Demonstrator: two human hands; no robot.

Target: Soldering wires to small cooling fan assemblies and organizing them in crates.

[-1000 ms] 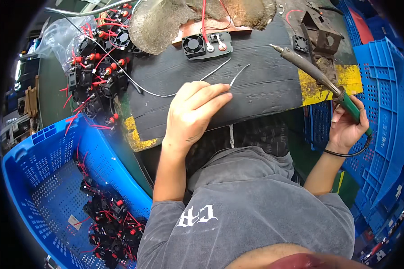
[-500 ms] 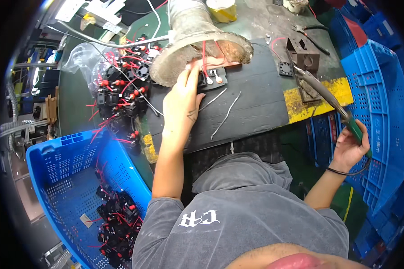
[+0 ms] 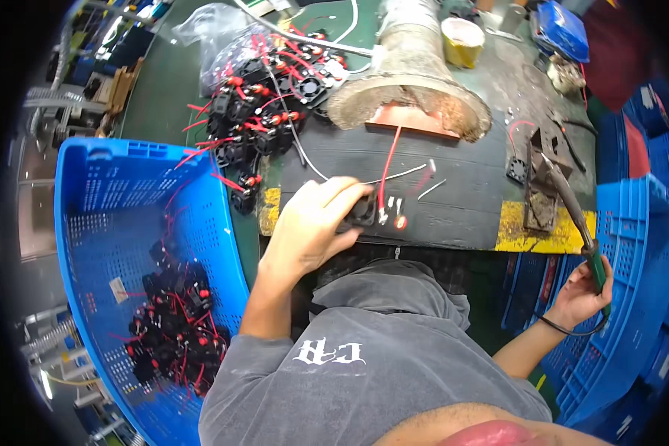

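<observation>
My left hand (image 3: 305, 230) is closed on a small black fan unit (image 3: 362, 213) at the table's near edge. Metal terminals and a red wire (image 3: 389, 167) show at the unit's right side; the wire blurs upward. A soldering iron (image 3: 571, 204) with a green handle is gripped by my right hand (image 3: 578, 297), off the table's right front corner. The iron's tip end lies at a brown metal stand (image 3: 540, 212). Thin solder wire (image 3: 401, 173) lies on the black board (image 3: 453, 204) beyond the fan unit.
A flared, dusty duct mouth (image 3: 412, 89) stands over the board's far side. Black fans with red wires (image 3: 264, 111) are heaped on the left. Blue crates flank me: one with more fans (image 3: 234, 275), another on the right (image 3: 624, 253). A yellow cup (image 3: 462, 44) stands behind.
My left hand has drawn the fan unit from the duct mouth toward the near table edge. The view has shifted. My right hand still holds the soldering iron by the stand.
</observation>
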